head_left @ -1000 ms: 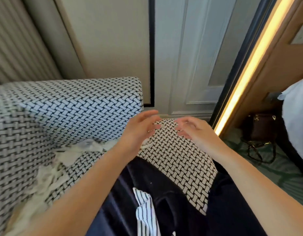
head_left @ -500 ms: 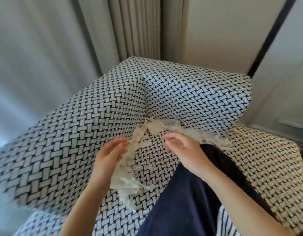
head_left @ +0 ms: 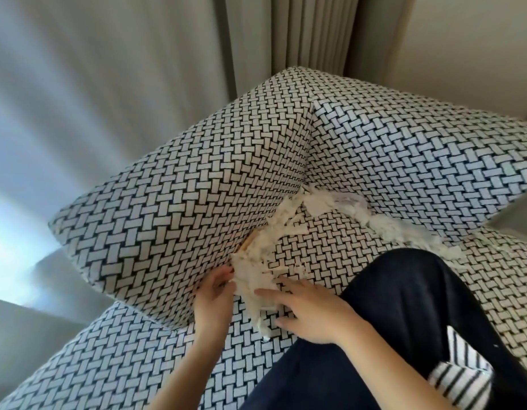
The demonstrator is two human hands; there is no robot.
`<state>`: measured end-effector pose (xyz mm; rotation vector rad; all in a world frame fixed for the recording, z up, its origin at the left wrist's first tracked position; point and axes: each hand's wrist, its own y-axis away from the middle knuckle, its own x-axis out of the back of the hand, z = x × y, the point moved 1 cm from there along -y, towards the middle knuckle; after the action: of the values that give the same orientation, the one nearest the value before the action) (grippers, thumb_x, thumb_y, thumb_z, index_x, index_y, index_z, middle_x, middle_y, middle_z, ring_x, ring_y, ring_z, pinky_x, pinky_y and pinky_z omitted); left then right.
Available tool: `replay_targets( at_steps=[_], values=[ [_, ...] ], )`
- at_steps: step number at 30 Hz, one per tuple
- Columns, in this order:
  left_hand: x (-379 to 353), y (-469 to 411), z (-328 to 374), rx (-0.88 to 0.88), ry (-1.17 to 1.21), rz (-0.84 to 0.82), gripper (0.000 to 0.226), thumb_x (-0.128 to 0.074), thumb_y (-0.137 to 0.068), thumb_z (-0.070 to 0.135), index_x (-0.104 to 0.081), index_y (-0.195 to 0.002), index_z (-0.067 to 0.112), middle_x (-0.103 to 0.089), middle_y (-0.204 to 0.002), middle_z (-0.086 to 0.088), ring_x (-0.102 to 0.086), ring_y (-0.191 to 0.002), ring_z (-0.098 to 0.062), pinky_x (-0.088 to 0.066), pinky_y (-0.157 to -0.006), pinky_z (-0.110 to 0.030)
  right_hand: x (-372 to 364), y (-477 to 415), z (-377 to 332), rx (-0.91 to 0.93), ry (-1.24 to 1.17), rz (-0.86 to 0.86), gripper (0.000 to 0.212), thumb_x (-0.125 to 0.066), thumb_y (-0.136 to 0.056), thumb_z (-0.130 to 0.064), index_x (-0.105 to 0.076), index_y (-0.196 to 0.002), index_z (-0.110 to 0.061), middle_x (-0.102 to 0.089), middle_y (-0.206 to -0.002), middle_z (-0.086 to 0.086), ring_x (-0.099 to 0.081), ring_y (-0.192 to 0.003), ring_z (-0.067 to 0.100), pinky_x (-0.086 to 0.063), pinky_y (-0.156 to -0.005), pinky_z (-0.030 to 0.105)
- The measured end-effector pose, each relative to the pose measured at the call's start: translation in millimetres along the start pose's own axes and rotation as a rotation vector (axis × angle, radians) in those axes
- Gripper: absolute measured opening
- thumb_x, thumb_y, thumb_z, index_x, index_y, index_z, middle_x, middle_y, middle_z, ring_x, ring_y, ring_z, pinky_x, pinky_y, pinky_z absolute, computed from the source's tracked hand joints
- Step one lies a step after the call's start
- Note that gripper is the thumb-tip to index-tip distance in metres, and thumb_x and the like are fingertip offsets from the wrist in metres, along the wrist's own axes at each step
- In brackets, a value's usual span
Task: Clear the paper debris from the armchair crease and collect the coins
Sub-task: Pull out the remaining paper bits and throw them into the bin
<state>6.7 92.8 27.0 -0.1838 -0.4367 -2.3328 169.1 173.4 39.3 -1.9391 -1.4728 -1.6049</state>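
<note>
- Armchair (head_left: 404, 149) upholstery in black-and-white basket-weave fills the view. We look down into its crease (head_left: 274, 229), where the arm (head_left: 173, 202) meets the seat (head_left: 330, 247).
- Paper debris (head_left: 256, 279), torn white scraps, is packed along the crease, thickest at its near end. A second drift runs right from its far end.
- Our left hand (head_left: 215, 294) sits at the near end of the crease, fingers bent onto the pile's edge, likely to drag it out. Whether they truly pinch paper, we cannot tell.
- Our right hand (head_left: 312, 312) lies just right of the crease, fingers straight and spread, flat on scraps and seat, gripping nothing. We judge it is herding the pile toward the left hand.
- Coins are not visible; they may lie under the paper in the crease.
- Our dark-trousered leg (head_left: 404, 306) rests on the seat, right of the crease. Pale curtains (head_left: 138, 84) hang beyond it.
</note>
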Motion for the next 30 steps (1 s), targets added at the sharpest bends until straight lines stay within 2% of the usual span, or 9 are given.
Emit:
replay_targets(
  at_steps=[3,6,9,13,16,22,26,28,30],
  values=[
    [-6.6,1.2,-4.8,0.022,-0.026,-0.031,0.029,-0.055,-0.086,0.004,-0.061,-0.107,0.022,-0.064,-0.103,0.008,-0.057,-0.093,-0.003,-0.040,-0.067,-0.019,-3.2,-1.4,-3.4,0.021,0.101,-0.085,0.060,-0.043,-0.095,-0.043,-0.007,-0.140,-0.057,-0.005,-0.159,-0.005,-0.021,-0.141,0.025,-0.024,-0.110,0.048],
    [-8.9,2.0,-9.3,0.064,-0.015,-0.036,0.029,-0.057,-0.085,0.006,-0.059,-0.108,0.023,-0.061,-0.102,0.012,-0.054,-0.091,0.003,-0.039,-0.065,-0.017,-2.6,-3.8,-2.4,0.026,0.107,-0.091,0.062,-0.048,-0.093,-0.039,-0.012,-0.143,-0.050,-0.018,-0.157,-0.009,-0.029,-0.137,0.025,-0.029,-0.108,0.047],
    [-6.9,4.5,-13.9,0.077,-0.041,-0.045,0.031,-0.060,-0.086,0.008,-0.057,-0.111,0.026,-0.056,-0.102,0.016,-0.052,-0.089,0.006,-0.042,-0.069,-0.018,-2.0,-4.7,-1.5,0.012,0.004,-0.026,0.058,-0.052,-0.091,-0.038,-0.026,-0.142,-0.046,-0.037,-0.148,-0.012,-0.041,-0.131,0.020,-0.038,-0.104,0.041],
    [-2.5,6.8,-16.0,0.103,-0.056,-0.047,0.029,-0.062,-0.086,0.009,-0.060,-0.113,0.021,-0.059,-0.108,0.005,-0.058,-0.095,-0.008,-0.051,-0.084,-0.034,0.4,-4.5,-1.4,-0.038,-0.239,0.119,0.040,-0.056,-0.089,-0.038,-0.051,-0.129,-0.042,-0.057,-0.131,-0.010,-0.055,-0.115,0.014,-0.046,-0.094,0.030],
    [-1.8,7.2,-15.9,0.098,-0.060,-0.061,0.026,-0.063,-0.086,0.012,-0.063,-0.110,0.021,-0.063,-0.106,0.003,-0.060,-0.098,-0.014,-0.050,-0.081,-0.031,3.6,-3.7,-0.3,-0.055,-0.342,0.220,0.029,-0.061,-0.087,-0.035,-0.061,-0.116,-0.036,-0.062,-0.120,-0.010,-0.059,-0.098,0.008,-0.049,-0.086,0.029],
    [-5.0,7.0,-12.6,0.071,-0.050,-0.133,0.029,-0.069,-0.082,0.017,-0.062,-0.107,0.028,-0.063,-0.102,0.014,-0.059,-0.090,0.000,-0.042,-0.059,-0.007,7.5,-3.0,2.3,-0.082,-0.479,0.403,0.018,-0.057,-0.090,-0.026,-0.055,-0.106,-0.031,-0.058,-0.114,-0.010,-0.063,-0.085,0.016,-0.053,-0.079,0.038],
    [-6.8,6.0,-13.9,0.007,-0.152,-0.151,0.036,-0.071,-0.081,0.020,-0.062,-0.115,0.025,-0.059,-0.112,0.010,-0.055,-0.103,-0.009,-0.043,-0.081,-0.023,5.8,-3.7,3.4,-0.112,-0.474,0.415,0.024,-0.054,-0.093,-0.025,-0.046,-0.113,-0.035,-0.063,-0.097,-0.004,-0.063,-0.073,0.022,-0.054,-0.071,0.044],
    [-7.0,6.0,-13.5,-0.058,-0.214,-0.126,0.032,-0.072,-0.081,0.018,-0.063,-0.111,0.024,-0.058,-0.111,0.009,-0.053,-0.101,-0.009,-0.043,-0.086,-0.026,5.8,-4.0,4.4,-0.131,-0.493,0.427,0.026,-0.054,-0.093,-0.025,-0.044,-0.116,-0.034,-0.064,-0.095,0.001,-0.064,-0.076,0.022,-0.055,-0.072,0.044],
    [-6.8,6.4,-11.9,-0.112,-0.242,-0.105,0.024,-0.072,-0.081,0.019,-0.064,-0.102,0.027,-0.057,-0.108,0.011,-0.053,-0.098,-0.009,-0.044,-0.086,-0.027,7.1,-3.5,5.5,-0.148,-0.530,0.458,0.024,-0.054,-0.093,-0.026,-0.046,-0.115,-0.032,-0.063,-0.095,-0.004,-0.064,-0.078,0.016,-0.055,-0.072,0.038]
  ],
)
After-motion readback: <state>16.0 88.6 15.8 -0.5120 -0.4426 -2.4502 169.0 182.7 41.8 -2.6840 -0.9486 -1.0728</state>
